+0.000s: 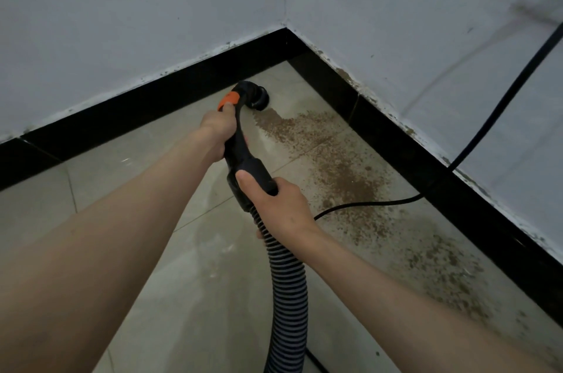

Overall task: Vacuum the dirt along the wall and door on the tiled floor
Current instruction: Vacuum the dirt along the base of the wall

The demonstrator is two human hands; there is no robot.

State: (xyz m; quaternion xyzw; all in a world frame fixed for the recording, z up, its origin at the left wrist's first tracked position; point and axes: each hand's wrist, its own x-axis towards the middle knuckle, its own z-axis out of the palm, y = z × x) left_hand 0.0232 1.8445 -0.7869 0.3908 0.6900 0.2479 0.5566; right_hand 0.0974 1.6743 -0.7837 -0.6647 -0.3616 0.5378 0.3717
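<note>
The left hand and right hand both grip the black vacuum handle, its round brush touching brown dirt.

Black vacuum handle with orange button, ribbed hose trailing back; round nozzle down on tiled floor near corner. Brown dirt strip along right wall's black skirting.

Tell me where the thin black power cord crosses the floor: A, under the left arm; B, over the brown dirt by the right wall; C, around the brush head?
B: the power cord lies across the dirt beside the right baseboard.
</note>
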